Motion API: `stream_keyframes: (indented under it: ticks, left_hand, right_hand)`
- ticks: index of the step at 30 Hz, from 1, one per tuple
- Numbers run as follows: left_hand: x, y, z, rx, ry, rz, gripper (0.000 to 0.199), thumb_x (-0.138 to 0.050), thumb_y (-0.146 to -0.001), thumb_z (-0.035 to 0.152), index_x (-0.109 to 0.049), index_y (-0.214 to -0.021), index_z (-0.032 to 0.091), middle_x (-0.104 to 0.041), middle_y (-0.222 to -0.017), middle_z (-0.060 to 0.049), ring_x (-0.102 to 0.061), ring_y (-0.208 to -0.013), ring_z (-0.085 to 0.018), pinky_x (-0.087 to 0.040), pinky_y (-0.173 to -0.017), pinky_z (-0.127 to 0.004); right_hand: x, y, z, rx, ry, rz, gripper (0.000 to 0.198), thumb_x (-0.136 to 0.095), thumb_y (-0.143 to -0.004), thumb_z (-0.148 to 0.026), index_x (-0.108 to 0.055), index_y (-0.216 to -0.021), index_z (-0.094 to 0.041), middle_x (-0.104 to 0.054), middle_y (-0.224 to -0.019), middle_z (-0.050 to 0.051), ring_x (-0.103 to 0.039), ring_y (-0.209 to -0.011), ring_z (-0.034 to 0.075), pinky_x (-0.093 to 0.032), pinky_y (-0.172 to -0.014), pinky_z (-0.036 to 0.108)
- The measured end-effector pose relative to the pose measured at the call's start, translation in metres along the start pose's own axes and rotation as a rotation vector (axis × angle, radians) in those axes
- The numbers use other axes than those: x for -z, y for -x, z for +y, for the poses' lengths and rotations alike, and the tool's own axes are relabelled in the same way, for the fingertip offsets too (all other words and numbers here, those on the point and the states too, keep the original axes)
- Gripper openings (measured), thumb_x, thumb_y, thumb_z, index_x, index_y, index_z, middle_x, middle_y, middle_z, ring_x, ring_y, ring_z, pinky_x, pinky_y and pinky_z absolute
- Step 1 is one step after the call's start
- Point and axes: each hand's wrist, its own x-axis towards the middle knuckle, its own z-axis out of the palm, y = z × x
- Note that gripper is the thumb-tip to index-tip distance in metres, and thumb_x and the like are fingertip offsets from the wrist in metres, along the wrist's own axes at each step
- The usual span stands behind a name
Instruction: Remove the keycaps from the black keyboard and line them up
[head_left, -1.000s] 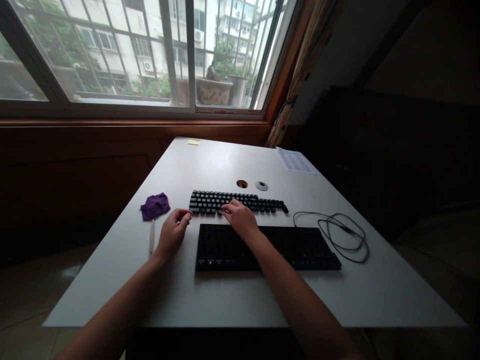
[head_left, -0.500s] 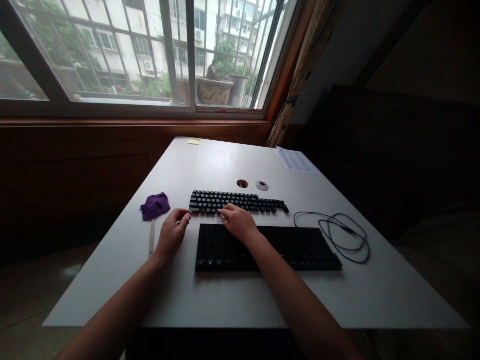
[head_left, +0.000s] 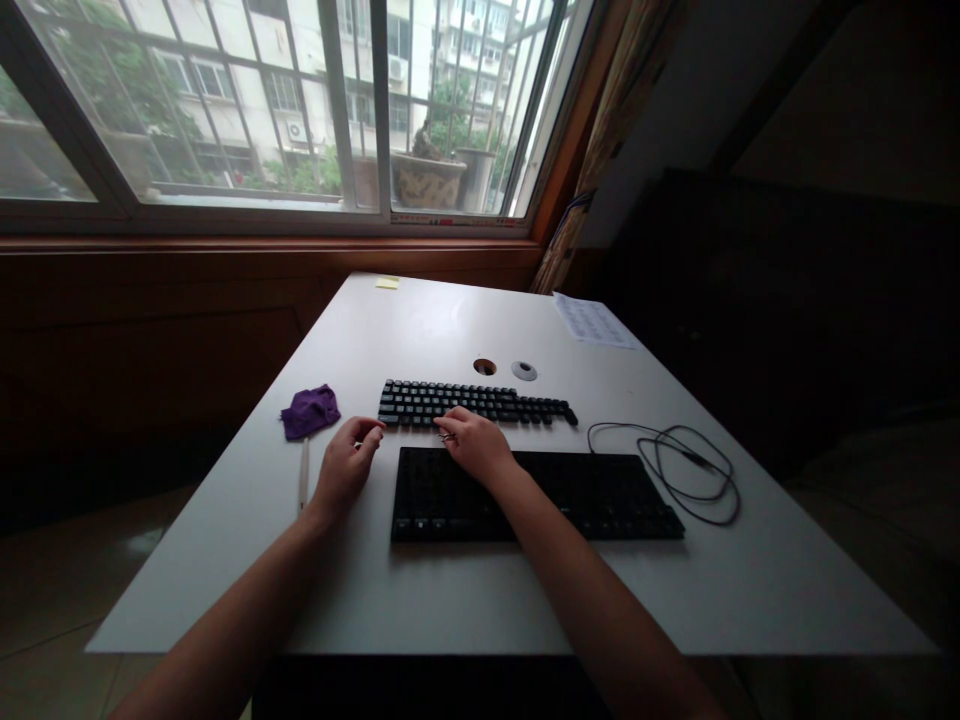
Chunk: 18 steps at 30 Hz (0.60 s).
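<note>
Rows of loose black keycaps [head_left: 450, 402] lie laid out on the white table like a keyboard. In front of them is a black keyboard [head_left: 600, 500], partly under my right forearm; a few keycaps show at its lower left, while the rest is too dark to read. My left hand [head_left: 351, 458] is curled, its fingertips drawn together at the left end of the front keycap row. My right hand [head_left: 474, 440] pinches at that row's front edge, above the keyboard. Something small and shiny shows under its fingers. What either pinch holds is hidden.
A purple cloth [head_left: 311, 411] and a thin pale stick [head_left: 304, 475] lie left of my left hand. The coiled black cable [head_left: 697, 460] rests at the right. Farther back are a cable hole [head_left: 485, 368], its grey cover [head_left: 524, 371], printed paper [head_left: 594, 322] and a yellow note [head_left: 387, 284].
</note>
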Motion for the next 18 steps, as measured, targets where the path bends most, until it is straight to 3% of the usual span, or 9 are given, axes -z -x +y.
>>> stream_keyframes:
  ticks: [18]
  left_hand:
    - [0.0012,0.0008,0.0052,0.005,-0.028,0.001,0.028,-0.051,-0.085,0.04,-0.064,-0.094,0.017,-0.066,-0.086,-0.005,-0.06,-0.071,-0.019,-0.046,-0.065,-0.03]
  right_hand:
    - [0.0041,0.0012,-0.0022,-0.005,-0.059,0.064,0.035,-0.054,-0.092,-0.026,-0.063,-0.125,-0.029,-0.067,-0.114,0.003,-0.066,-0.095,0.019,-0.051,-0.083,0.027]
